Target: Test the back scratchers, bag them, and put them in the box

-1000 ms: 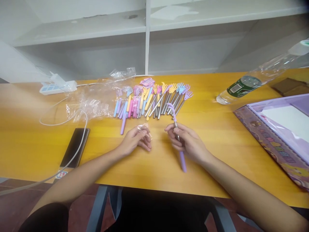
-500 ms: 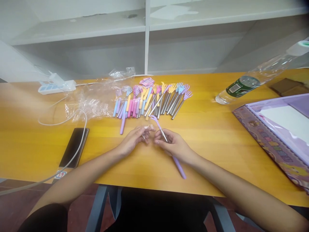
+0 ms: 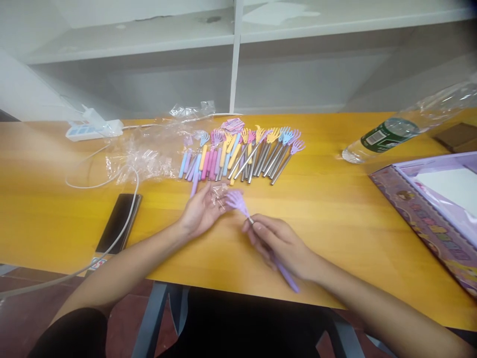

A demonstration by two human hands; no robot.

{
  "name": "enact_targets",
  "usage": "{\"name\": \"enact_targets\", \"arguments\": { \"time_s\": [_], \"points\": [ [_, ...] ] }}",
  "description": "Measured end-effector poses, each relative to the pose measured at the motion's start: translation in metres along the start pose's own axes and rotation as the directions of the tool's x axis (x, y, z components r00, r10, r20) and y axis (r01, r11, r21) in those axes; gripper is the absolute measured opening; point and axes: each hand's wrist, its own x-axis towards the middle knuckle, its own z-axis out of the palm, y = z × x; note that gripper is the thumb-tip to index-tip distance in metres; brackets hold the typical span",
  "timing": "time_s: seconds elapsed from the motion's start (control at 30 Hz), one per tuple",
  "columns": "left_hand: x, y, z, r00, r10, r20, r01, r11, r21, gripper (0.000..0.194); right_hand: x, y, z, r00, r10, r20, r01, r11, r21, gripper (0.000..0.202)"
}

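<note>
My right hand (image 3: 278,243) is closed around a purple back scratcher (image 3: 286,276). Its claw head points up and left toward my other hand, and its grip end sticks out below my palm. Palm up, my left hand (image 3: 203,214) holds a small crumpled piece of clear plastic wrapper (image 3: 219,195) at its thumb and fingers. The claw is close to the left fingertips; whether they touch I cannot tell. Just beyond my hands lies a row of back scratchers (image 3: 270,154) with yellow, blue, pink and purple claws, several with bare metal rods, beside coloured handles (image 3: 210,164).
Clear plastic bags (image 3: 145,161) lie left of the row. A power strip (image 3: 93,130), a white cable and a phone (image 3: 119,223) are farther left. To the right are a tilted water bottle (image 3: 387,133) and a purple printed box (image 3: 421,214). Shelving stands behind.
My left hand has turned palm up and opened out somewhat, with the wrapper in it. The back scratcher has rotated in my right hand, so its claw now shows broad side on.
</note>
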Motion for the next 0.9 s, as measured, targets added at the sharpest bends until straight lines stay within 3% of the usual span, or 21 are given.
{"name": "enact_targets", "arguments": {
  "time_s": [0.07,0.17,0.4,0.63,0.77,0.9],
  "points": [
    [-0.002,0.001,0.002,1.000,-0.004,0.007,0.004,1.000,0.012,0.047,-0.003,0.002,0.006,0.998,0.027,0.065,-0.018,0.990,-0.139,0.041],
    [-0.004,0.001,0.005,1.000,0.005,0.028,-0.006,1.000,0.025,0.048,-0.002,0.008,0.010,0.999,0.039,0.019,-0.034,0.973,-0.229,0.040],
    [-0.009,0.001,0.008,0.990,0.002,0.138,-0.011,0.998,0.062,0.034,0.006,0.014,0.011,0.998,0.058,-0.016,-0.058,0.998,0.026,0.042],
    [-0.014,-0.011,0.006,0.978,0.032,0.205,-0.064,0.987,0.149,0.035,0.008,0.013,0.009,0.987,0.145,-0.072,-0.128,0.971,0.201,0.045],
    [-0.015,-0.022,0.003,0.975,0.070,0.210,-0.118,0.967,0.227,0.042,0.010,0.012,0.007,0.977,0.210,-0.021,-0.195,0.938,0.288,0.040],
    [-0.016,-0.030,0.001,0.975,0.088,0.205,-0.140,0.956,0.256,0.042,0.012,0.016,0.008,0.985,0.169,0.033,-0.170,0.916,0.363,0.041]
  ]
}}
